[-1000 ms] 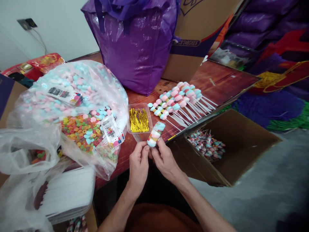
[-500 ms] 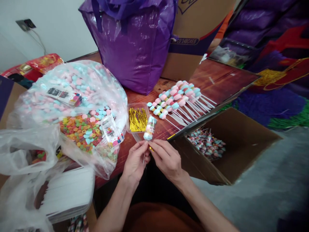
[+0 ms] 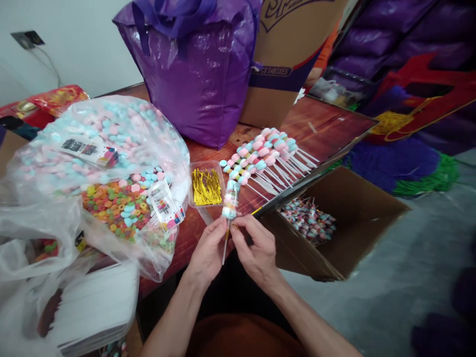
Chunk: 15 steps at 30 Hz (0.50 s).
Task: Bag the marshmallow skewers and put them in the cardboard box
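Between my hands stands a wrapped candy skewer (image 3: 231,197), its pastel sweets on top inside a clear printed wrapper and its white stick pointing down. My left hand (image 3: 207,252) pinches the stick just under the wrapper. My right hand (image 3: 258,246) has thumb and forefinger closed on a gold twist tie (image 3: 227,231) at the wrapper's neck; the fingers partly hide the tie. Close behind the skewer, a clear plastic tub (image 3: 191,192) holds loose gold twist ties (image 3: 207,187). Unwrapped candy skewers (image 3: 262,151) lie in a pile to the right, sticks towards me.
Large clear bags of sweets (image 3: 122,124) cover the left, with printed wrapper stacks (image 3: 165,204) on them. A purple bag (image 3: 193,84) and a carton (image 3: 266,101) stand behind. Below the table's right edge, an open cardboard box (image 3: 366,213) contains wrapped skewers (image 3: 307,219).
The scene has shifted slightly left in view. My right fingers have moved round the stick with the tie, and more of the stick now shows below my left fingers.
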### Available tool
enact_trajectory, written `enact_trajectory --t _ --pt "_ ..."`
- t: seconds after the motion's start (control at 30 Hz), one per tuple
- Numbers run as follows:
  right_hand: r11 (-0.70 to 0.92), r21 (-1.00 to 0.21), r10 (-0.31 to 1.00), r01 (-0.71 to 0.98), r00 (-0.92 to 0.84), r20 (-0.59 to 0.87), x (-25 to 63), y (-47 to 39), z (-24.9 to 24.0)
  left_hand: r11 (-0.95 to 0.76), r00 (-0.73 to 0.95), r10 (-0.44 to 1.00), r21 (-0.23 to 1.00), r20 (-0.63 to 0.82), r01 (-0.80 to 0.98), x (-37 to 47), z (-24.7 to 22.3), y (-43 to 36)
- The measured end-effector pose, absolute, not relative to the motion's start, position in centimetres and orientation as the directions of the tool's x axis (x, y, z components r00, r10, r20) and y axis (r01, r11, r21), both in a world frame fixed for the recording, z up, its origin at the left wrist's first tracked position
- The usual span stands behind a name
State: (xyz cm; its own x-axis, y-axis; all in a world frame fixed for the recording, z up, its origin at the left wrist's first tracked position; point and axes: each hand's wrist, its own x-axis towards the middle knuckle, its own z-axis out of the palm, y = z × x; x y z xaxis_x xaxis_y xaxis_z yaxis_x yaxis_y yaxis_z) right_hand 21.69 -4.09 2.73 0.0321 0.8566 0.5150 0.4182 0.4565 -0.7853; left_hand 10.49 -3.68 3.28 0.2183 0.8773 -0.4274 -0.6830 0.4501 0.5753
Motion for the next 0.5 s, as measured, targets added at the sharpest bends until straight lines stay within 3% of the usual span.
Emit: enact_trajectory --t 0.1,0.2,0.37,0.5 --pt "0.276 -0.910 0.942 0.310 0.102 0.321 22.3 -4.7 3.9 0.284 0.127 0.956 0.732 -0.264 -0.619 10.3 4.0 -4.1" --pt "0.259 -0.931 0.948 0.256 0.120 0.296 23.0 -5.1 4.8 0.201 0.038 0.978 0.882 -0.205 -0.425 10.3 4.4 -4.9" --pt "0.436 -0.858 0.877 0.272 0.084 0.473 23.4 -6.0 5.4 0.327 0.046 0.943 0.890 -0.330 -0.318 10.8 4.0 -5.7" --pt "0.245 -0.954 0.956 0.171 0.125 0.267 23.8 -7.4 5.0 0.338 0.185 0.940 0.860 -0.287 -0.382 11.3 4.0 -5.4"
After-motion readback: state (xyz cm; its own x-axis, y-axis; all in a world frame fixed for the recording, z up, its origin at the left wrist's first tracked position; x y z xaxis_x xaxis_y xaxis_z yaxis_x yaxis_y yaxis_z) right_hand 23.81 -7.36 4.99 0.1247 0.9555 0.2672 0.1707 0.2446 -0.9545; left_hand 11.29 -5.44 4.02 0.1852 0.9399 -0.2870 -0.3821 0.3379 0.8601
